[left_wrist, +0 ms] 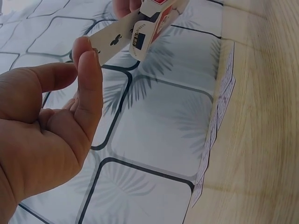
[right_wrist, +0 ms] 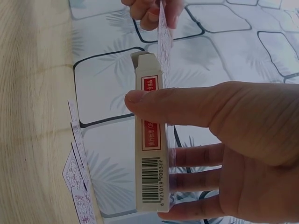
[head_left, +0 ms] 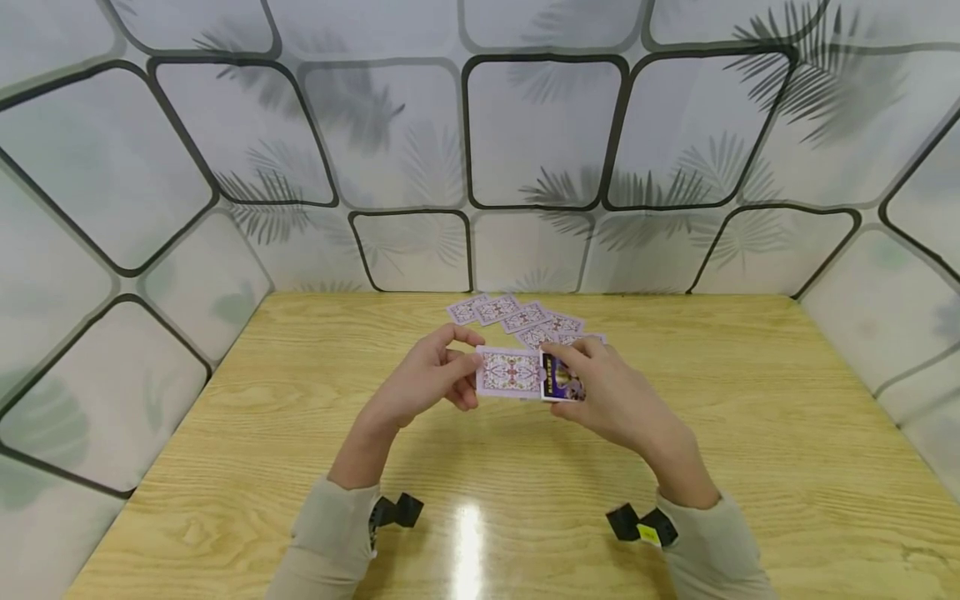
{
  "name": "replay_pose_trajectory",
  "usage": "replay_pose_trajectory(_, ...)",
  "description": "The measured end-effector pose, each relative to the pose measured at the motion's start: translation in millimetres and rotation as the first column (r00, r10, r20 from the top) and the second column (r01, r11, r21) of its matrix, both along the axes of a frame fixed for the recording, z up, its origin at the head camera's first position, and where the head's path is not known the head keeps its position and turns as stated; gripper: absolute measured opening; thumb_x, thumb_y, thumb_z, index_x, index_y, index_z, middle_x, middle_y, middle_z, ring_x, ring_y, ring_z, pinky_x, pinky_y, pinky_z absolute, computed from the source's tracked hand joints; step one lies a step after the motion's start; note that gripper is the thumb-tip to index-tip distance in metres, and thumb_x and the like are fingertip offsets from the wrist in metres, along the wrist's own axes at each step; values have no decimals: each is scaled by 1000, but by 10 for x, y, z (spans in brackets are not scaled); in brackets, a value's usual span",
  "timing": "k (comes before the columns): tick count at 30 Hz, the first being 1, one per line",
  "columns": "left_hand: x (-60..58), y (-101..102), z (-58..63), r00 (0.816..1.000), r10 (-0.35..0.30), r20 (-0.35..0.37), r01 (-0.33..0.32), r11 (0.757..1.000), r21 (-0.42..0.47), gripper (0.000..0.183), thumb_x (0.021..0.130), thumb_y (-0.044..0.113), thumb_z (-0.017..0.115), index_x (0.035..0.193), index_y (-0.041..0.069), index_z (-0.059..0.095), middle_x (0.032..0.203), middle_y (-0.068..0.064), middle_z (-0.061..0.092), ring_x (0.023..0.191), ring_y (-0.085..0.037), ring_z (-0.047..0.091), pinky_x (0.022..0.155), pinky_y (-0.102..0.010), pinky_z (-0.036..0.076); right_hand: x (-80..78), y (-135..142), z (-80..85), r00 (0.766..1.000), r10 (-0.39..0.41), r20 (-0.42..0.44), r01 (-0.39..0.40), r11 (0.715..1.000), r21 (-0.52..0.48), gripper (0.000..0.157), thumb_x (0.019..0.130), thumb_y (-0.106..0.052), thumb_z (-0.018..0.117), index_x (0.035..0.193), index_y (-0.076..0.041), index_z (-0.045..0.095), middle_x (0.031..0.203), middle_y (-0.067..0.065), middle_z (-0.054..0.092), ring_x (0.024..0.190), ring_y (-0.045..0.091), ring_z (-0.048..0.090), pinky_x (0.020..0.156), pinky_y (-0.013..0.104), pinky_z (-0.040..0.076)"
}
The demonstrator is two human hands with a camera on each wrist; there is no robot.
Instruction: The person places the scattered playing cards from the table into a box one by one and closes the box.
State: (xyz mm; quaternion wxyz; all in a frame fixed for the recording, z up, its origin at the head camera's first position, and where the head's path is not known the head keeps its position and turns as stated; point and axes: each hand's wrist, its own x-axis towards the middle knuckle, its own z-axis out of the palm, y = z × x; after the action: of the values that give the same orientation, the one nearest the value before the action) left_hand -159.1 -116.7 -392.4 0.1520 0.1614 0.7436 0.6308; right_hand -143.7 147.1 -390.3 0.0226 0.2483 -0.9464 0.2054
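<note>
My left hand [head_left: 420, 375] pinches the outer end of a playing card [head_left: 506, 372] whose patterned back faces up in the head view. Black club marks show on the card's [left_wrist: 113, 43] other side in the left wrist view. The card's right end lies at the mouth of a card box [head_left: 557, 379], which my right hand [head_left: 622, 400] grips between thumb and fingers above the table. In the right wrist view, the card box [right_wrist: 150, 182] shows a barcode and a red label on its narrow side, with its end flap folded open.
Several patterned playing cards [head_left: 525, 317] lie face down, partly overlapping, on the wooden table [head_left: 315, 400] beyond my hands. A patterned cloth wall [head_left: 540, 133] stands behind the table and along both sides.
</note>
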Motion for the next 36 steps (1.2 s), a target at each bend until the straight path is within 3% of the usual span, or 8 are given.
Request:
replay_pose_trajectory(4,-1,-6,3,1000,-16,13,16,1000,24,27,104,12,51,128,1,47,82,-24,65,59,-18,65,59,-35,58,-3,3,-1,1000,7,-9,-7,1000,-2,72,81,-25,83,145,-13,51,126,16,53,110,30,54,81,47,51)
replay_pose_trajectory(15,-16,48,-40,998,-62,7,61,995,73,28,103,10,52,128,-2,46,79,-10,65,60,-15,64,58,-30,57,4,-4,2,1000,12,-20,-12,1000,-12,72,80,-24,84,144,-14,52,126,15,53,109,29,53,78,45,52)
replay_pose_trajectory(36,-11,117,-94,997,-63,-50,63,998,-1,27,103,13,54,127,2,50,74,-6,59,58,-14,51,55,-25,48,15,-9,24,998,50,-39,-51,999,-14,71,81,-23,84,144,-12,52,122,14,54,106,27,53,79,44,51)
